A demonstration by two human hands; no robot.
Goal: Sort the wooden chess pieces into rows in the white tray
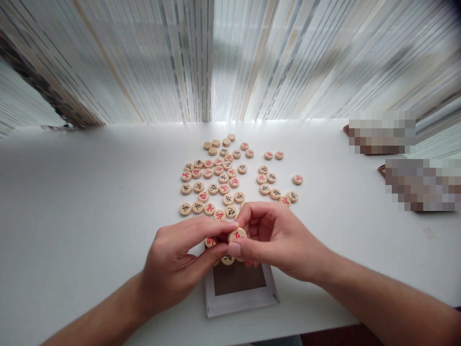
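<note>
A round wooden Chinese chess piece (238, 235) with a red character is raised above a shallow white-edged box (241, 303) with a brown inside. My right hand (275, 235) pinches this piece between thumb and index finger. From the other side, the fingertips of my left hand (180, 252) close on its edge. Under my hands, several more pieces lie at the box's far end, among them a red-marked piece (210, 241) and a black-marked piece (228, 259). My hands partly cover them.
Many loose chess pieces (224, 178), red-marked and black-marked, spread over the white table (108, 202) beyond my hands. A few blank-faced pieces (212, 151) sit farther back. Two brown-edged objects, blurred out, stand at the right (365, 146). A striped curtain (237, 62) hangs behind.
</note>
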